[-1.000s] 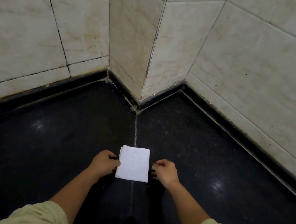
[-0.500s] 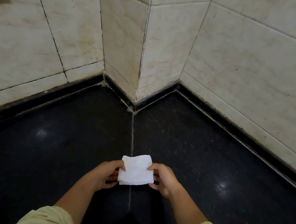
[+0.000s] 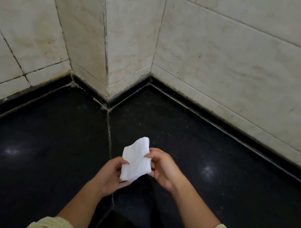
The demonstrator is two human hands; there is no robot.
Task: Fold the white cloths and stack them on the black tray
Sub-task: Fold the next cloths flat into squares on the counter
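Head view shows the folded white cloth lifted clear of the dark polished surface, tilted and held in front of the person. The left hand cups its lower left edge with the thumb on top. The right hand pinches its right edge, so both hands grip the one cloth, close together. The step in hand looks like carrying the folded piece to the stack. To do it well, pinch the layers flat so the fold cannot spring open, support it from beneath, and lay it down square. No black tray shows here. Pale tiled walls meet in a corner beyond.
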